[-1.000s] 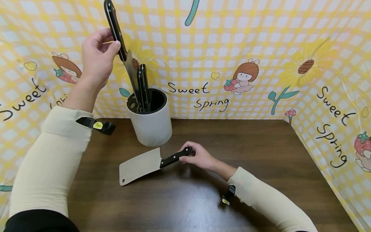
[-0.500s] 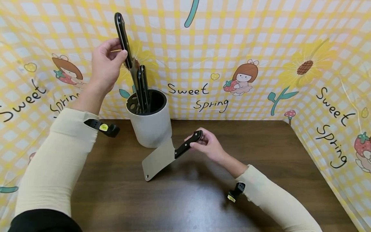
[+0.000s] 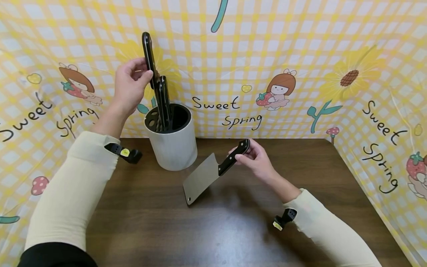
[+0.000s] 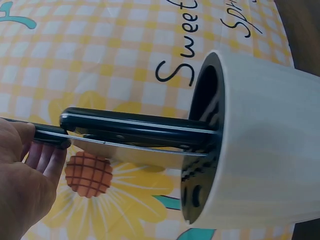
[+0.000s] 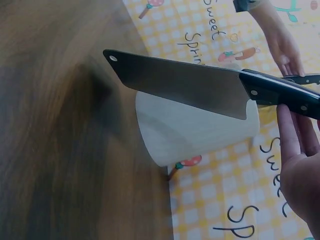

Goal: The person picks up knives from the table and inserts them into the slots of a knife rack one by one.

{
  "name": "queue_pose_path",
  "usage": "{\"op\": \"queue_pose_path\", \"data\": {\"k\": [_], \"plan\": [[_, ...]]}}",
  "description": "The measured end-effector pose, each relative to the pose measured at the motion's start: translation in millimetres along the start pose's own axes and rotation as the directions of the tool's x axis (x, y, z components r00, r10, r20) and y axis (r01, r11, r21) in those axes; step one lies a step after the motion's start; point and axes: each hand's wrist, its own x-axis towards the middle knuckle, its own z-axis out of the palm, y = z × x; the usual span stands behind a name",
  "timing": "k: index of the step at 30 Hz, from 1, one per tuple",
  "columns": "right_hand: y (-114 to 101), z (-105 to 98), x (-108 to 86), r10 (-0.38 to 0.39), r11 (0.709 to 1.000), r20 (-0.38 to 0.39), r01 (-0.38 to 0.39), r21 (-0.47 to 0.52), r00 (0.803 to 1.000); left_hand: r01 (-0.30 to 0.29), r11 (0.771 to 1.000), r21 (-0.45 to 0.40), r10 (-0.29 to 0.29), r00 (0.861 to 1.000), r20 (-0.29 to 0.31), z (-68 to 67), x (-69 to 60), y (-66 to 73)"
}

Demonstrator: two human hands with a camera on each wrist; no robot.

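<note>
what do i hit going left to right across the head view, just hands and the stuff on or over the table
left hand → white knife holder → cleaver → right hand → right wrist camera

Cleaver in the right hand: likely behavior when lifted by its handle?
The cleaver is probably stiff: its blade looks flat, with no visible bend. Likely blade-heavy, since the broad metal blade reaches well past the right hand, so it may dip tip-first. Its handle might slip slightly, as it looks smooth.
</note>
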Motion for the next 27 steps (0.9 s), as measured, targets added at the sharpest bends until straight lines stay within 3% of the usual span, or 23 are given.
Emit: {"op": "queue_pose_path", "data": {"k": [19, 27], "plan": [[-41, -36, -6.2, -0.002, 0.995, -0.076, -0.005, -0.102, 0.997, 0.059, 0.990, 0.129, -0.068, 0.996, 0.063, -1.9, -15.8, -44.1], [-62, -47, -4.2, -0.015, 0.992, -0.096, 0.003, -0.125, 0.995, 0.083, 0.980, 0.181, -0.102, 0.990, 0.101, -1.7, -26.1, -54.3]]}}
